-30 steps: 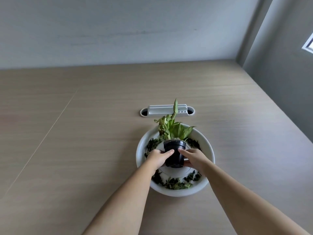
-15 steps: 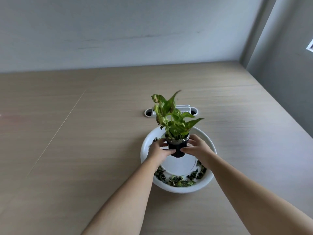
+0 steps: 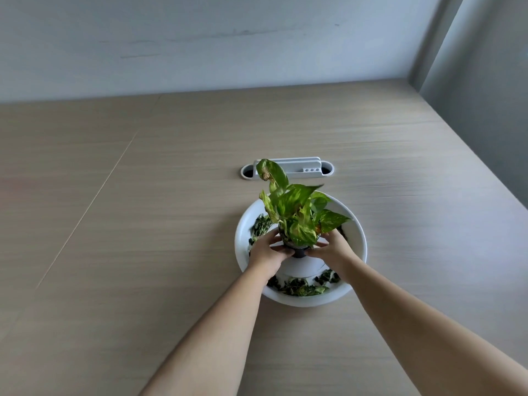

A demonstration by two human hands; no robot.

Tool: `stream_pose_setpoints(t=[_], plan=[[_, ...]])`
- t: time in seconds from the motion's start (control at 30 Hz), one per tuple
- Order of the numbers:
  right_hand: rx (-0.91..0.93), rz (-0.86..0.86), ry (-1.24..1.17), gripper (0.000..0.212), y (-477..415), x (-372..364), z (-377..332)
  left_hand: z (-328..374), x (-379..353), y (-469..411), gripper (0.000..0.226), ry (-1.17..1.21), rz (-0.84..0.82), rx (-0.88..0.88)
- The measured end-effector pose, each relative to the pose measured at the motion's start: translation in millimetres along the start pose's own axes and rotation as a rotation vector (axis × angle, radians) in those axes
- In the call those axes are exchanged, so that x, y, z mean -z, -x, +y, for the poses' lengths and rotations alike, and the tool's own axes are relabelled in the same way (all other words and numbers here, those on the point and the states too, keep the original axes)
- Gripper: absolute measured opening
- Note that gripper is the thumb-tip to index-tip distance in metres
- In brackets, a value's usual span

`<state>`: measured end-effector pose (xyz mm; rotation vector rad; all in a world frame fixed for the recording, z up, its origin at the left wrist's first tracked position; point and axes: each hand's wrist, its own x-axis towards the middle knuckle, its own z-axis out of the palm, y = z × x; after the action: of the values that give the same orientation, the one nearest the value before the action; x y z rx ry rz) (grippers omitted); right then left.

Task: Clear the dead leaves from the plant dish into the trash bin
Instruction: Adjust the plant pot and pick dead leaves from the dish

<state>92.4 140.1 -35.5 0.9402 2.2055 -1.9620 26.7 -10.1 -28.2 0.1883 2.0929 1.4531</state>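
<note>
A round white plant dish [image 3: 358,238] sits on the wooden table. Dark dead leaves [image 3: 300,288] lie along its near inner edge, with more dead leaves [image 3: 260,224] at its left side. A small black pot [image 3: 299,252] with a green-and-yellow leafy plant [image 3: 294,212] is held above the dish's middle. My left hand [image 3: 268,251] grips the pot from the left and my right hand [image 3: 331,248] from the right. The pot is mostly hidden by fingers and foliage. No trash bin is in view.
A white cable-port fitting [image 3: 303,168] is set into the table [image 3: 143,224] just beyond the dish. A grey wall runs along the table's far edge and another down its right side. A seam crosses the tabletop at left.
Both hands have lifted the pot and plant upward off the dish's middle. The plant now rises higher, its leaves overlapping the cable port.
</note>
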Motion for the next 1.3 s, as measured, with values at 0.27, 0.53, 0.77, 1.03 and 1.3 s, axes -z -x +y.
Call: stream_pose_setpoints(t=[0.27, 0.53, 0.77, 1.03, 1.3], plan=[[-0.032, 0.075, 0.429, 0.031, 10.0, 7.8, -4.7, 7.5, 7.5, 9.2, 0.035, -0.375, 0.087, 0.062], [0.031, -0.203, 0.787, 0.019, 29.9, -1.6, -17.6, 13.9, 11.8, 23.3, 0.054, -1.179, -0.155, -0.067], [0.073, -0.216, 0.943, 0.036, 38.5, -24.9, -1.1, -2.8, 9.6, 23.6, 0.025, -1.246, -0.191, -0.173], [0.121, -0.085, 0.993, 0.024, 41.1, -40.1, 12.4, -11.7, 18.2, 6.8, 0.018, -1.124, -0.249, -0.252], [-0.069, 0.127, 0.396, 0.015, 45.7, -25.9, -1.4, -3.0, 33.0, -0.4, 0.004, -0.505, -0.091, -0.079]])
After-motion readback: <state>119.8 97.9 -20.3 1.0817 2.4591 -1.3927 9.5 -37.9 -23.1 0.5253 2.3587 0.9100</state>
